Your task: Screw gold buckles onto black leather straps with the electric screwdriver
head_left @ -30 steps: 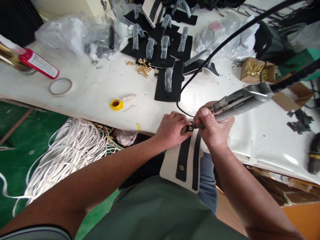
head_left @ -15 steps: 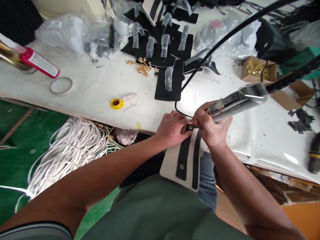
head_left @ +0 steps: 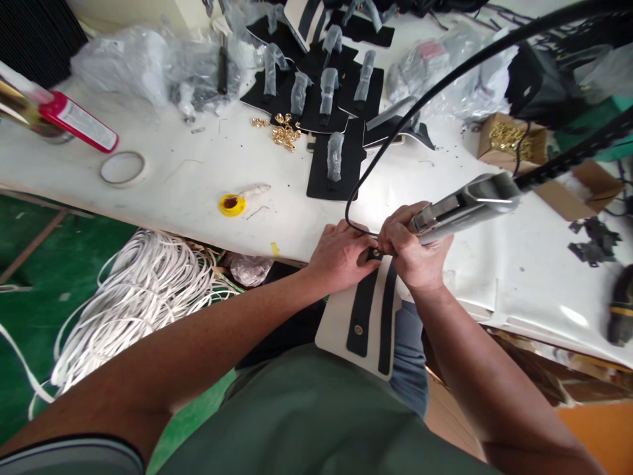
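Observation:
My left hand (head_left: 343,257) is closed on the upper end of a cream panel (head_left: 341,323), its thumb and fingers around a black strap end with a small metal fastener in it. The panel rests across my lap against the table edge and carries two black strips; the left strip (head_left: 364,303) has a brass-coloured fastener (head_left: 359,330) near its lower end. My right hand (head_left: 419,254) is wrapped round a silver electric screwdriver (head_left: 467,204), tilted with its tip toward the fastener by my left fingers. The tip itself is hidden by my fingers.
Black panels (head_left: 316,158) with plastic-wrapped straps lie ahead, beside loose gold fasteners (head_left: 285,135). A yellow spool (head_left: 231,204), tape roll (head_left: 122,168) and red bottle (head_left: 79,122) stand left. A box of gold parts (head_left: 512,142) is at right. A black cable (head_left: 420,105) arches over the table.
My right hand and the screwdriver have shifted slightly left, and the tool's rear end has dipped a little. My left hand and the panel stay nearly in place.

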A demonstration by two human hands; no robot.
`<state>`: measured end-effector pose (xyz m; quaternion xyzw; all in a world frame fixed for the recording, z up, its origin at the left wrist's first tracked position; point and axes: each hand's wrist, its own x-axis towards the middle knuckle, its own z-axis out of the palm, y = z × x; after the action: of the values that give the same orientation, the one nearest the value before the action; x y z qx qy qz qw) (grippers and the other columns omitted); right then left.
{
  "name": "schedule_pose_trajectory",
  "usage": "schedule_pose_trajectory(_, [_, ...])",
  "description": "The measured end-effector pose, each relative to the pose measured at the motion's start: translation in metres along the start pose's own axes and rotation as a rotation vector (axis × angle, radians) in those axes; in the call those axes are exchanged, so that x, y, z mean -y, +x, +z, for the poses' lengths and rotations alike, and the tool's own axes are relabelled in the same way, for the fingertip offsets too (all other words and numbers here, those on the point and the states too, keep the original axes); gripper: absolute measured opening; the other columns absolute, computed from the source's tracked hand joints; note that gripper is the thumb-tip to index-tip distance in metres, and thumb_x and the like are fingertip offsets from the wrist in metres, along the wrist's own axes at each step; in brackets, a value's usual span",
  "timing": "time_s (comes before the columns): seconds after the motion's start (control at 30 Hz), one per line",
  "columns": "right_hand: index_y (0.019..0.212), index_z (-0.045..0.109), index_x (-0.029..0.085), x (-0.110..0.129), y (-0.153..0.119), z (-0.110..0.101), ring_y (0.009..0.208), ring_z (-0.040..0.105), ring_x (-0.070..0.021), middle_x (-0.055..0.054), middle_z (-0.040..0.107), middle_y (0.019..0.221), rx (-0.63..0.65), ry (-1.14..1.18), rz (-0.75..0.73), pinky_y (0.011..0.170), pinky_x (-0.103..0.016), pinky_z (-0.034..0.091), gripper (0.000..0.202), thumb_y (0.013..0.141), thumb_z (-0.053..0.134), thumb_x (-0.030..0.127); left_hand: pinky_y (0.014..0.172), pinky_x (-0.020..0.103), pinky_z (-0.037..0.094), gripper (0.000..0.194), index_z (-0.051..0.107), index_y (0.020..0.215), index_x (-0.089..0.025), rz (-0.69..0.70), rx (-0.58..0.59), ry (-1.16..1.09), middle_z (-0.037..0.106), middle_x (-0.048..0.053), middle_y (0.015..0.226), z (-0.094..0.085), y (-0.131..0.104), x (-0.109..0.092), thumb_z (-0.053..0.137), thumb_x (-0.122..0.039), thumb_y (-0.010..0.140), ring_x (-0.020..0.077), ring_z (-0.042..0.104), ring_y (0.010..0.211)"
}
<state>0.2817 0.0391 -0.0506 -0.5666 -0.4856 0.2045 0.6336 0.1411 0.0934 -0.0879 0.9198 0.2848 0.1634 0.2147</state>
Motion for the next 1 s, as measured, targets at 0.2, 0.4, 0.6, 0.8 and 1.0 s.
schedule_pose_trajectory(0.2, [0.063, 0.053, 0.023, 0.003, -0.004, 0.002, 0.051, 0.051, -0.0128, 0.003, 0.055, 0.059, -0.042, -0.126, 0.046, 0.049, -0.027, 0.049, 0.026, 0.084, 0.065, 0.030, 0.093, 0.046, 0.043, 0.023, 0.076, 0.108, -0.026, 0.015, -0.001, -0.003, 0.075, 0.008, 0.110, 0.001, 0.000, 0.000, 0.074, -0.039, 0.089, 0.0327, 0.061, 0.120])
schedule_pose_trajectory(0.4, [0.062, 0.053, 0.022, -0.001, -0.002, 0.002, 0.050, 0.049, -0.0126, 0.003, 0.053, 0.056, -0.092, -0.087, 0.078, 0.049, -0.027, 0.045, 0.025, 0.082, 0.066, 0.030, 0.098, 0.048, 0.043, 0.031, 0.075, 0.113, -0.027, -0.007, 0.012, -0.013, 0.075, 0.008, 0.114, 0.002, -0.001, 0.002, 0.077, -0.044, 0.087, 0.0335, 0.060, 0.122])
schedule_pose_trajectory(0.6, [0.064, 0.055, 0.022, 0.009, -0.007, 0.010, 0.054, 0.050, -0.0127, 0.003, 0.055, 0.060, -0.109, -0.082, 0.203, 0.052, -0.026, 0.047, 0.026, 0.081, 0.071, 0.033, 0.096, 0.052, 0.049, 0.034, 0.074, 0.118, -0.025, -0.008, -0.001, -0.024, 0.075, 0.011, 0.113, -0.001, -0.004, -0.001, 0.074, -0.039, 0.087, 0.0354, 0.062, 0.120])
schedule_pose_trajectory(0.8, [0.082, 0.067, 0.020, 0.016, 0.007, 0.031, 0.066, 0.057, -0.0155, 0.001, 0.064, 0.073, 0.078, 0.108, 0.134, 0.063, -0.028, 0.053, 0.037, 0.075, 0.087, 0.050, 0.085, 0.056, 0.055, 0.037, 0.075, 0.118, -0.023, 0.016, -0.083, -0.096, 0.078, 0.012, 0.108, -0.011, -0.001, 0.003, 0.071, -0.031, 0.083, 0.0390, 0.070, 0.102])
schedule_pose_trajectory(1.0, [0.102, 0.070, 0.018, 0.040, 0.027, -0.003, 0.076, 0.063, -0.0197, -0.004, 0.071, 0.087, 0.056, -0.056, 0.063, 0.070, -0.030, 0.052, 0.051, 0.087, 0.072, 0.066, 0.094, 0.055, 0.052, 0.027, 0.074, 0.108, -0.030, 0.019, -0.081, -0.067, 0.076, 0.005, 0.117, -0.007, -0.004, 0.004, 0.079, -0.039, 0.083, 0.0351, 0.065, 0.117])
